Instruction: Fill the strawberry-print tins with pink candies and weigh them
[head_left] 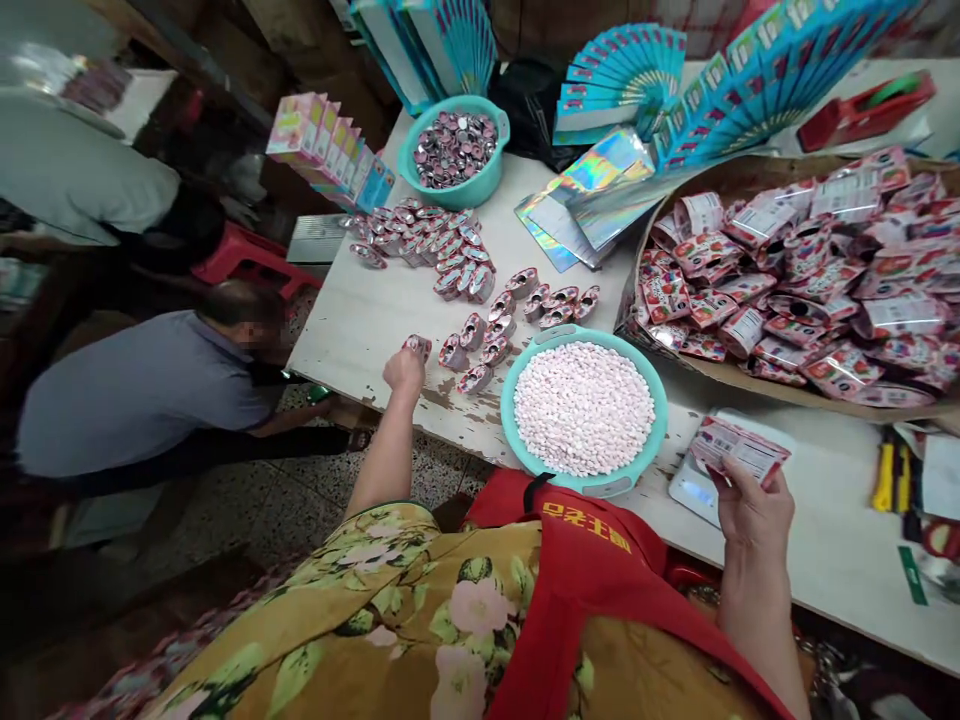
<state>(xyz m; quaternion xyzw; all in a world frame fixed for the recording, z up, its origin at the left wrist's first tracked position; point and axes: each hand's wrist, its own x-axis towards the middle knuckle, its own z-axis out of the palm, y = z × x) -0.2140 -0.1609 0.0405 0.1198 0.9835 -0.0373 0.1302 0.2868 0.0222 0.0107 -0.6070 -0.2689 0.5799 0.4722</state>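
Observation:
My left hand point(405, 372) is closed at the table's left front edge, its fingers round a small red and white packet point(418, 346). Several similar packets stand upright just to its right. On the right side, my right hand point(754, 500) pinches a flat red and white pouch point(739, 447) above a small white scale point(696, 492). Between my hands sits a turquoise basin point(658, 400) full of small pale pink pieces point(585, 405).
A cardboard box point(757, 385) heaped with pouches stands at the right. Behind are a second turquoise basin point(480, 185), fanned blue cards point(622, 80) and shiny silver sheets point(592, 200). Yellow-handled cutters point(885, 475) lie far right. A person point(150, 395) bends down at the left.

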